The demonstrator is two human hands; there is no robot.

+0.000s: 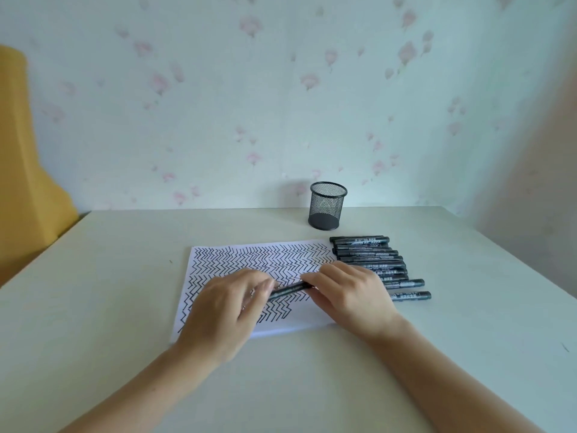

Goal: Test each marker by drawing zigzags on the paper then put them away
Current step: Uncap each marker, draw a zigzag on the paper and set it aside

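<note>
Black marker [288,290] pinched by left hand [228,303], right hand [346,292] fingers; label print unreadable.

Both forearms bare, no sleeves; left hand [223,303], right hand [349,292] ungloved.

Both ends of the marker [288,289] hidden inside the fingers of the left hand [226,303] and the right hand [346,290], so cap on or off impossible to tell. Lower rows of zigzags on the paper [299,321] covered by both hands, and the left ends of several spare markers [374,260] hidden behind the right hand, with label print too small to read. Both forearms cut off by the bottom edge; inside of the mesh pen cup [327,206] not clearly visible.
</note>
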